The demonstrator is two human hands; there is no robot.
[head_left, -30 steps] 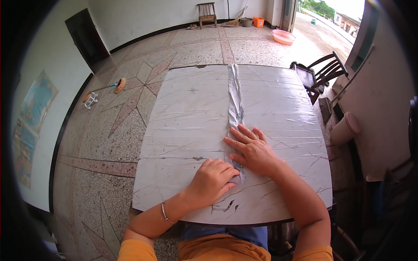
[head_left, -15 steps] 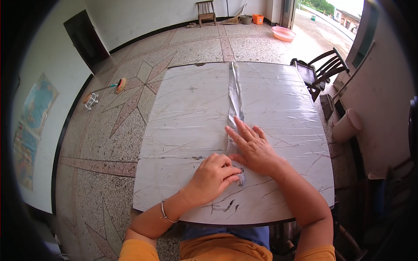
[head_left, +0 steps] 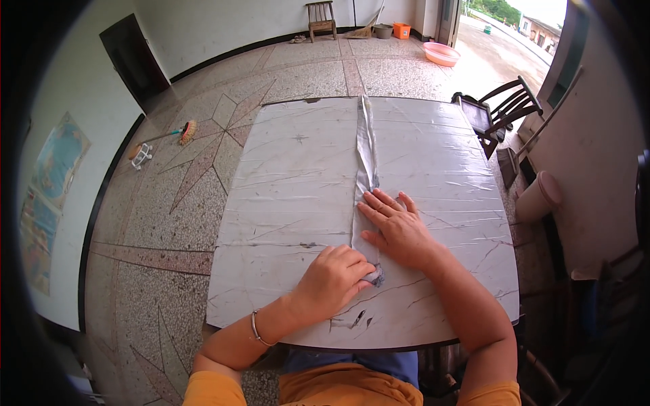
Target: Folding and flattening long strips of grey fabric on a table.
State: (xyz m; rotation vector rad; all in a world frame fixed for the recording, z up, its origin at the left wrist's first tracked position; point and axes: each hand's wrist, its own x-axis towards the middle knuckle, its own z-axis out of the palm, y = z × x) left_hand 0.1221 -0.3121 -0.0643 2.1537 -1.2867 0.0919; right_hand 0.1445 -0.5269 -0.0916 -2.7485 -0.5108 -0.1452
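Observation:
A long silvery strip (head_left: 365, 145), creased like film or tape, runs down the middle of a white marble-patterned table (head_left: 291, 169). My left hand (head_left: 333, 274) is closed at the strip's near end, with its thumb and fingers pinching a crumpled grey-silver bit (head_left: 376, 275). Whether that bit is part of the strip I cannot tell. Just beyond it, my right hand (head_left: 399, 230) lies with its fingers stretched out, their tips on the strip and the palm on the table just right of it. A bracelet (head_left: 254, 327) circles my left wrist.
Dark chairs (head_left: 504, 111) stand beyond the table's right corner, near a pink bin (head_left: 539, 196) by the wall. A brush (head_left: 187, 132) lies on the floor at left. At the back are a wooden chair (head_left: 321, 19), an orange bucket (head_left: 401, 30) and a pink basin (head_left: 441, 54).
My right hand has shifted slightly nearer and flattened onto the strip. My left hand has turned a little, and more of the crumpled grey bit shows at its fingertips.

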